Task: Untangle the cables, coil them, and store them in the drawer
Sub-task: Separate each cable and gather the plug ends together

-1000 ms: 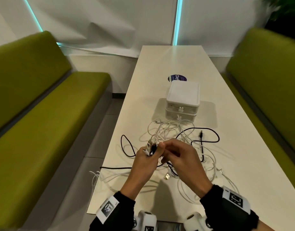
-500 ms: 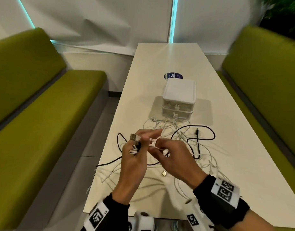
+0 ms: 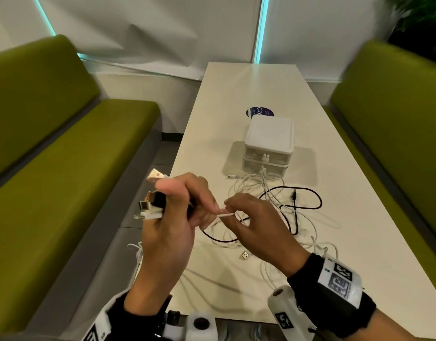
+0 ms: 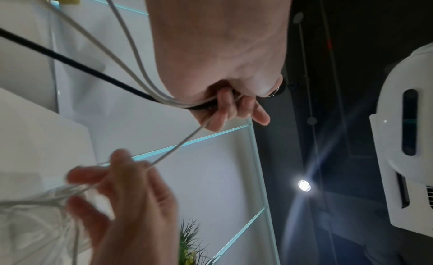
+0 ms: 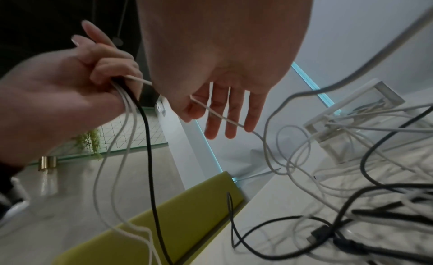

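Note:
My left hand [image 3: 174, 210] is raised over the table's left edge and grips a bunch of cable plugs [image 3: 150, 205], white and black, that stick out past the thumb. One white cable [image 3: 225, 214] runs taut from it to my right hand [image 3: 246, 212], which pinches it between thumb and fingers. In the right wrist view the same white cable [image 5: 220, 115] crosses my right fingers [image 5: 232, 119]. A tangle of white cables and a black cable [image 3: 308, 207] lies on the table behind the hands. The white drawer box [image 3: 268, 141] stands beyond the tangle, both drawers closed.
The long white table [image 3: 249, 89] runs away from me between green benches, left [image 3: 64, 183] and right [image 3: 396, 134]. A round dark sticker [image 3: 260, 112] lies behind the box. A loose USB plug [image 3: 245, 255] lies near the front, and white cable hangs over the left edge.
Both hands have risen and moved left; the left hand has lifted the bunch of plugs off the table, and the right hand has drawn a white cable out from it.

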A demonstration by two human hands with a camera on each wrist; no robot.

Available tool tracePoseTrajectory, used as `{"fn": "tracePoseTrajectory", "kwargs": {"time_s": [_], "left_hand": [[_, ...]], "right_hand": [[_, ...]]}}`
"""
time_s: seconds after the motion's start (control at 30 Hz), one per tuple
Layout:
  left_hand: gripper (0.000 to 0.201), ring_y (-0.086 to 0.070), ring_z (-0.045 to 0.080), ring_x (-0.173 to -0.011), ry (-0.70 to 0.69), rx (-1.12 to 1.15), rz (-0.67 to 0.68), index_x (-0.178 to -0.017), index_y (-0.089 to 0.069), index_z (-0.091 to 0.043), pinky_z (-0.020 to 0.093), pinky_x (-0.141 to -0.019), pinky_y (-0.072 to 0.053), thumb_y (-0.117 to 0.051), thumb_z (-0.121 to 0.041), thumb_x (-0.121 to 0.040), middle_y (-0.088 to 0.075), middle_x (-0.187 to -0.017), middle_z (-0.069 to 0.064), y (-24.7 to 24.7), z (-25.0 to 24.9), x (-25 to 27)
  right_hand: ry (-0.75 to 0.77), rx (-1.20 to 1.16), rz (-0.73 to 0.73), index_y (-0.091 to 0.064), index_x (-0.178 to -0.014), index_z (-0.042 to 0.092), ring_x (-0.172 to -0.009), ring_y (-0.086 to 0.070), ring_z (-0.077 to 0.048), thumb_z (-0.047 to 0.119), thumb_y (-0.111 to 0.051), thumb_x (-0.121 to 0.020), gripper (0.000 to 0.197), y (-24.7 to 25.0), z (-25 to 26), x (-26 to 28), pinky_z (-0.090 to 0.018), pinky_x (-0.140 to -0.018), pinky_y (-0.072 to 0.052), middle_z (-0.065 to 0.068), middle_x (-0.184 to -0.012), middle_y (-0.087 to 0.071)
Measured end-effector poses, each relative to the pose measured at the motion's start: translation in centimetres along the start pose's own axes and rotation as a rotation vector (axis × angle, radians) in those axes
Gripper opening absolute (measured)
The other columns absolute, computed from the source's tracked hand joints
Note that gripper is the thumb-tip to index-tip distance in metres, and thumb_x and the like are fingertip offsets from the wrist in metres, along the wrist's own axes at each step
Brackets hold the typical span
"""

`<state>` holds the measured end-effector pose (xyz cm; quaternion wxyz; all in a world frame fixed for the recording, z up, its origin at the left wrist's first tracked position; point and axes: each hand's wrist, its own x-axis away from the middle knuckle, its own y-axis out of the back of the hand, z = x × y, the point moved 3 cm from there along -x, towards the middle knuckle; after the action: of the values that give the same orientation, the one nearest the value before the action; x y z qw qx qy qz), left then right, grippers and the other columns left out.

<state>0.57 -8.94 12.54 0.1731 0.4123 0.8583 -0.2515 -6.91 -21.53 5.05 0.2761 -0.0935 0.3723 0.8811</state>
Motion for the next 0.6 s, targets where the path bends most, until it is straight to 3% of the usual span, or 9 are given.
{"fn": "tracePoseTrajectory", "kwargs": {"time_s": [0.1, 0.23, 0.3, 0.37, 0.43, 0.5, 0.6], "left_hand": [[0.053, -0.03, 0.005, -0.044, -0.019, -0.019, -0.011, -0.055, -0.06, -0.027, 0.02, -0.047, -0.029, -0.035, -0.061, -0.087, -0.039, -0.049, -0.015, 0.8, -0.9, -0.1], [0.052, -0.032, 0.006, -0.045, 0.011, -0.263, -0.019, -0.057, -0.065, -0.027, 0.015, -0.051, -0.03, -0.046, -0.063, -0.089, -0.039, -0.049, -0.014, 2.4, 0.4, -0.3], [0.038, -0.044, 0.003, -0.051, 0.025, -0.442, 0.03, -0.067, -0.071, -0.02, 0.011, -0.057, -0.035, -0.059, -0.048, -0.09, -0.052, -0.057, -0.013, 2.8, 2.4, -0.1], [0.025, -0.061, 0.006, -0.068, 0.045, -0.589, 0.088, -0.085, -0.078, -0.018, 0.018, -0.064, -0.045, -0.065, -0.039, -0.088, -0.063, -0.075, -0.01, 2.7, 4.6, 0.6], [0.023, -0.066, 0.007, -0.08, 0.115, -0.675, 0.133, -0.1, -0.077, -0.028, 0.022, -0.071, -0.049, -0.064, -0.042, -0.088, -0.066, -0.087, -0.01, 2.5, 6.4, 1.4], [0.029, -0.065, 0.002, -0.083, 0.166, -0.754, 0.194, -0.112, -0.072, -0.033, 0.015, -0.071, -0.045, -0.06, -0.047, -0.089, -0.066, -0.091, -0.014, 2.3, 7.8, 2.1], [0.023, -0.056, -0.001, -0.072, 0.214, -0.96, 0.29, -0.113, -0.066, -0.046, 0.007, -0.063, -0.036, -0.063, -0.041, -0.09, -0.059, -0.078, -0.018, 2.2, 8.9, 2.6]], "right_hand": [[-0.053, 0.047, 0.052, -0.056, -0.082, 0.024, -0.078, -0.054, -0.007, 0.046, -0.05, -0.093, 0.025, -0.8, -1.6, 0.7, -0.029, -0.07, -0.043, 0.008, -0.081, -0.06], [-0.149, 0.153, 0.032, -0.05, -0.078, 0.032, -0.077, -0.051, -0.005, 0.039, -0.051, -0.098, 0.021, -0.8, -3.8, 1.5, -0.027, -0.068, -0.038, 0.011, -0.078, -0.056], [-0.155, 0.139, -0.021, -0.046, -0.072, 0.034, -0.073, -0.051, -0.004, 0.034, -0.053, -0.098, 0.027, -0.2, -3.8, 1.8, -0.02, -0.064, -0.034, 0.013, -0.07, -0.055], [-0.116, 0.092, -0.036, -0.048, -0.069, 0.032, -0.067, -0.052, -0.004, 0.033, -0.056, -0.097, 0.029, 0.3, -3.3, 2.1, -0.015, -0.061, -0.036, 0.014, -0.065, -0.054], [-0.059, 0.069, -0.023, -0.052, -0.069, 0.023, -0.063, -0.052, -0.011, 0.04, -0.054, -0.097, 0.033, 0.3, -2.9, 2.3, -0.023, -0.061, -0.042, 0.007, -0.062, -0.054], [-0.028, 0.084, -0.023, -0.052, -0.068, 0.016, -0.057, -0.046, -0.016, 0.05, -0.046, -0.097, 0.045, 0.2, -2.9, 2.5, -0.032, -0.057, -0.041, 0.002, -0.058, -0.048], [0.01, 0.143, 0.026, -0.065, -0.081, 0.021, -0.057, -0.045, -0.012, 0.05, -0.043, -0.097, 0.04, -0.4, -3.2, 3.3, -0.033, -0.055, -0.041, 0.003, -0.063, -0.052]]}}
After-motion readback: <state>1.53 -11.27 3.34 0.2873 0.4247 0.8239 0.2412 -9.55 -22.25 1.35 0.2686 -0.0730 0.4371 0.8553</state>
